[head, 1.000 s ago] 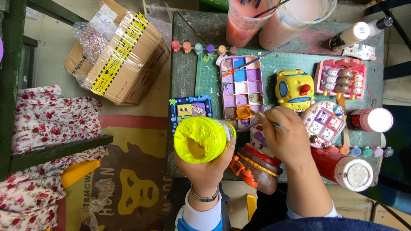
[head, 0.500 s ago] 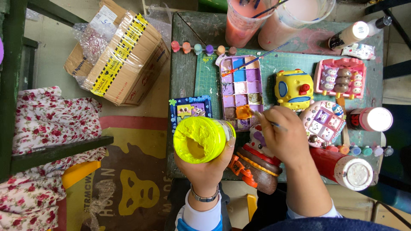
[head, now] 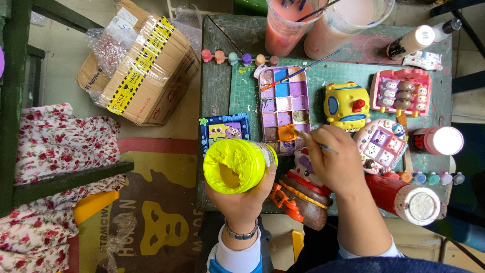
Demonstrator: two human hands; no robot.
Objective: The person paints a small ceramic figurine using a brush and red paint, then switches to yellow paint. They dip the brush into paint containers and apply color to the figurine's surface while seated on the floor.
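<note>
My left hand (head: 243, 199) grips a bright yellow painted jar (head: 236, 166), its open mouth turned toward the camera, at the near edge of the small table. My right hand (head: 336, 163) holds a thin paintbrush (head: 314, 142) whose tip touches the orange well of a rectangular paint palette (head: 283, 107) with purple, blue and white wells. Under my right hand lies a brown, red and white plaster figure (head: 302, 194), partly hidden by the wrist.
On the green cutting mat (head: 242, 91) sit a yellow toy-car figure (head: 346, 105), a pink tray figure (head: 401, 92), a round pink figure (head: 380, 144) and a blue framed plaque (head: 223, 128). Two water cups (head: 323, 23) stand at the back. A cardboard box (head: 146, 71) lies on the floor, left.
</note>
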